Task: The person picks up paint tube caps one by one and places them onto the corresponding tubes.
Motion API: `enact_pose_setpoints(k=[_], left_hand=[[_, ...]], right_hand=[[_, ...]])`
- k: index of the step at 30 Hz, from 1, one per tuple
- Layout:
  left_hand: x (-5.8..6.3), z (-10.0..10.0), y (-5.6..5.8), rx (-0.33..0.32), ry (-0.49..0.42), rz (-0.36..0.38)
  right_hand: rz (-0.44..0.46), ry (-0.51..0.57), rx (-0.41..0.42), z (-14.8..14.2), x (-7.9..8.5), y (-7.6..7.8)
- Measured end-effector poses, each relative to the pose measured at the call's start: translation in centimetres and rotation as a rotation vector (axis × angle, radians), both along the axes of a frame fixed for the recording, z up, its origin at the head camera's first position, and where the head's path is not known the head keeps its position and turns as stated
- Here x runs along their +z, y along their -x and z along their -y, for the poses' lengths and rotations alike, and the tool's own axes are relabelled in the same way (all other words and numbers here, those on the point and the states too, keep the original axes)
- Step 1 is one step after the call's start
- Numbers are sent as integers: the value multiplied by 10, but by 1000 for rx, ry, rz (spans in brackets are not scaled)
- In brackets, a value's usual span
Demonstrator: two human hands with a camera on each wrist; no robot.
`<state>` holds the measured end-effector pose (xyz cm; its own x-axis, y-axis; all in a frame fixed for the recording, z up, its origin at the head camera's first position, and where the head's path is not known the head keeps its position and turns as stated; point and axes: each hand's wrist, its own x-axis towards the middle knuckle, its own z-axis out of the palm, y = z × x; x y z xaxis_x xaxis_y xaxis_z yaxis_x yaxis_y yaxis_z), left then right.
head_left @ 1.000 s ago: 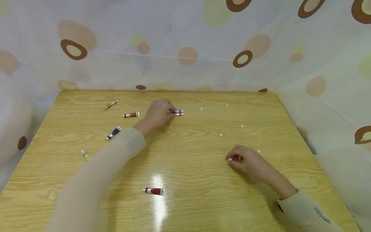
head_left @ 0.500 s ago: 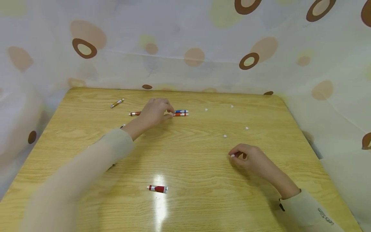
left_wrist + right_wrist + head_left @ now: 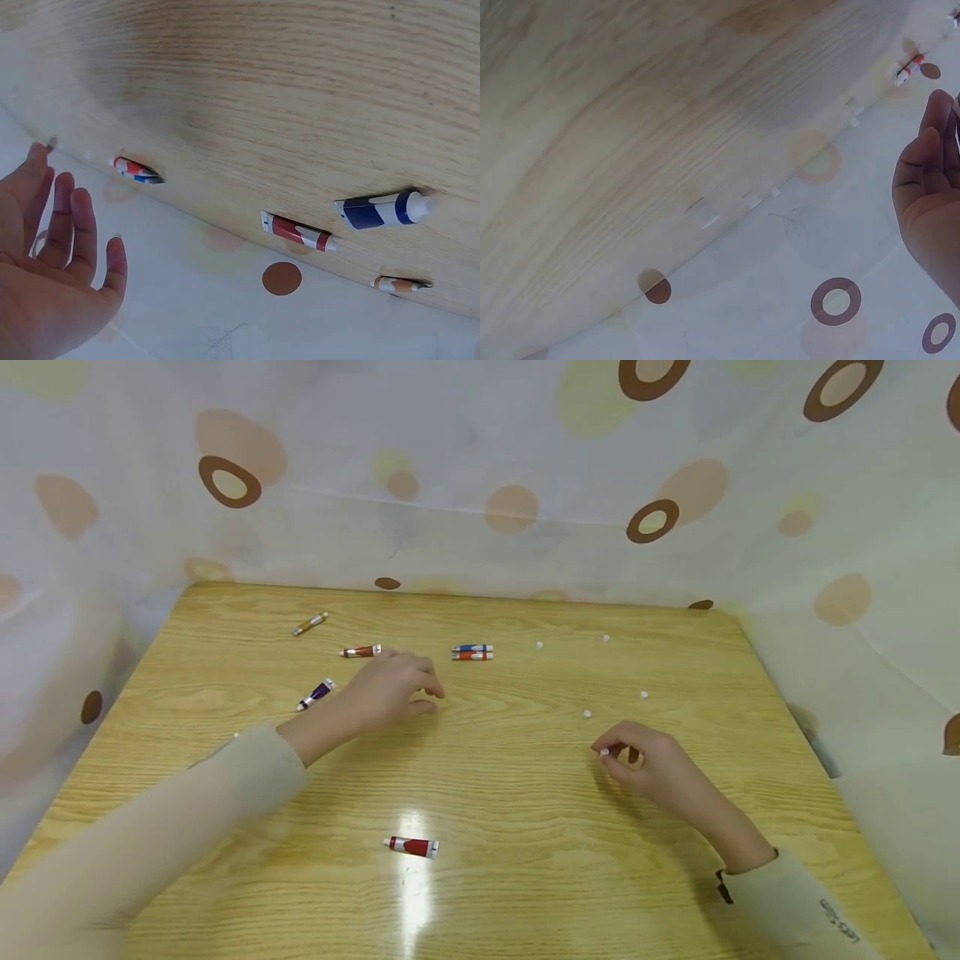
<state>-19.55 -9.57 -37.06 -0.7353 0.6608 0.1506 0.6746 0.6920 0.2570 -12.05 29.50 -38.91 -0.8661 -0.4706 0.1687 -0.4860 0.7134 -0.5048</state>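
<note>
White and small, a cap (image 3: 604, 752) is pinched between the thumb and finger of the right hand (image 3: 654, 767), right of centre in the head view; whether the table (image 3: 510, 885) is touched by it cannot be told. The left hand (image 3: 384, 692) is held left of centre with fingers relaxed and the thumb parted from them.

Just behind its knuckles, the brown tube (image 3: 362, 652) is seen; contact between the two cannot be made out. The blue tube (image 3: 467, 647) and the orange tube (image 3: 472, 657) are laid side by side, top centre of the table. The gold tube (image 3: 310, 624) is slanted in the upper left, with the purple tube (image 3: 319, 692) below it, near the left wrist. The red tube (image 3: 414, 847) is set apart at lower centre, beside a streak of reflected light.

Four loose caps (image 3: 587, 714) are scattered between the orange tube and the table's right side. Behind the table, a spotted cloth (image 3: 315, 543) is hung. Dark lettering is printed on the right sleeve (image 3: 791, 902).
</note>
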Motion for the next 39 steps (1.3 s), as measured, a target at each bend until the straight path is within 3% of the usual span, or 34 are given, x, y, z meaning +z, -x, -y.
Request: enact_pose_setpoints(k=[5,13,21,35,39], left_hand=[[-2,8,-16,-14,-14,-29],[-14,19,-49,-79,-10,-11],[-22,29,-78,-117,-12,44],[-30,28,-101,-259,-32,193],[-34,26,-104,-295,-23,166]], right_hand=[[-32,35,15,2,-1,2],[-119,80,16,4,0,-1],[-128,99,3,5,1,-1],[-89,99,-14,5,-2,-2],[-91,101,-12,4,-3,-2]])
